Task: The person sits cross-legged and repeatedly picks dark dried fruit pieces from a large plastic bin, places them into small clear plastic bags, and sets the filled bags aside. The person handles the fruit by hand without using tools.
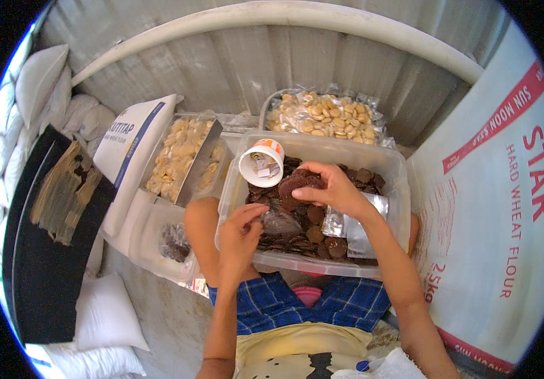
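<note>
My right hand (337,188) is closed around several round dark brown cookies (294,187), held above the bin. Beside it, my left hand (241,232) pinches the edge of a clear plastic bag (279,222). Both hands are over a translucent plastic bin (399,174) across my legs, filled with loose dark cookies (288,245). A white and orange cup (276,149) lies tipped on the cookies at the bin's far left, with small paper slips inside. Silver foil pouches (365,235) rest on the cookies at the right. The bag's contents are hard to make out.
Behind the bin is a container of pale cookies (322,115). To the left stand a box of bagged pale cookies (175,150) and a low tub (158,249) with a bag of dark cookies (175,242). A large white flour sack (474,215) rises close on the right.
</note>
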A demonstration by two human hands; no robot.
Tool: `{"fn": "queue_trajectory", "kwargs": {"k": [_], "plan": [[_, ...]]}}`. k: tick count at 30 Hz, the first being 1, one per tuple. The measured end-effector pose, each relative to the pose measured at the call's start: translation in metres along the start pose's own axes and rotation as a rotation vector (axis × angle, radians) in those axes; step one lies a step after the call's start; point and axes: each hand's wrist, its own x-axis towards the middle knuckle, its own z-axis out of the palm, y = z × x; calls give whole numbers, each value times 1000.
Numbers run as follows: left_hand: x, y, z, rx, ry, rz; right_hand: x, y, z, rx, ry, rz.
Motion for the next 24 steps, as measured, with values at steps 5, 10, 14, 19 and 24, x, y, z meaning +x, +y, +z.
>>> {"fn": "queue_trajectory", "kwargs": {"k": [5, 10, 14, 19, 24], "plan": [[12, 8, 9, 85, -114, 45, -12, -20, 23, -522, 34, -423], [10, 25, 11, -91, -176, -91, -25, -20, 27, -828, -12, -305], [6, 20, 17, -234, -202, -170, -29, -13, 27, -738, 9, -389], [4, 4, 21, -413, -208, -230, -25, -21, 27, -536, -1, -424], [7, 2, 16, -411, -251, -207, -26, -23, 21, -573, -169, -411]]}}
